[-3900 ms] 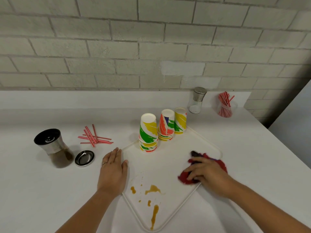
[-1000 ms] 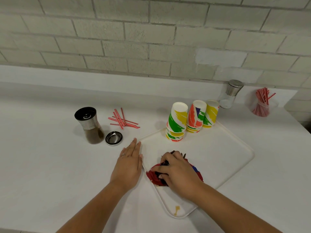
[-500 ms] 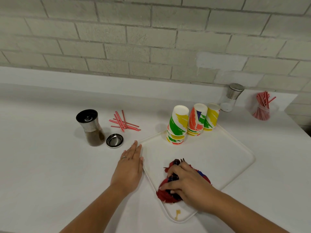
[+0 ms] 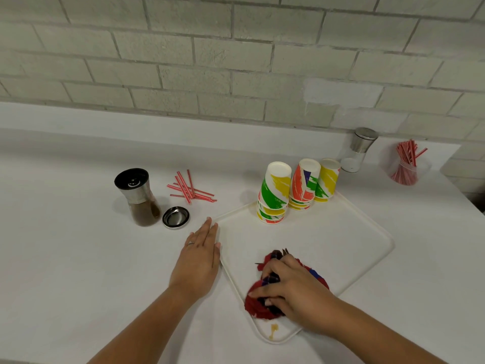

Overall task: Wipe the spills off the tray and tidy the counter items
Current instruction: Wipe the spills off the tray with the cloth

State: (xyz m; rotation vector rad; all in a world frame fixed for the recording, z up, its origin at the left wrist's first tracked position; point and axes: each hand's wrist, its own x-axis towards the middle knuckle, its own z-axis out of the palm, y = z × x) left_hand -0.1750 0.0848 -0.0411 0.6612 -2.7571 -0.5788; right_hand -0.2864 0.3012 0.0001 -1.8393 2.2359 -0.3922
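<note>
A white tray (image 4: 341, 240) lies cornerwise on the white counter. My right hand (image 4: 296, 292) presses a bunched red and blue cloth (image 4: 258, 308) onto the tray's near corner. One small brown spill (image 4: 273, 332) shows just in front of the cloth. My left hand (image 4: 199, 256) lies flat on the counter, fingers together, against the tray's left rim. Three stacks of upturned colourful paper cups (image 4: 275, 195) stand at the tray's far corner.
Left of the tray stand a pepper grinder (image 4: 139, 198), its loose metal lid (image 4: 175, 217) and several scattered red straws (image 4: 190, 189). At the back right are a salt grinder (image 4: 358, 151) and a clear cup of red straws (image 4: 406, 166). A brick wall rises behind.
My right hand has dragged the cloth from the tray's right side to its near corner. Most brown spills seen earlier are gone; one remains. My left hand stayed by the rim.
</note>
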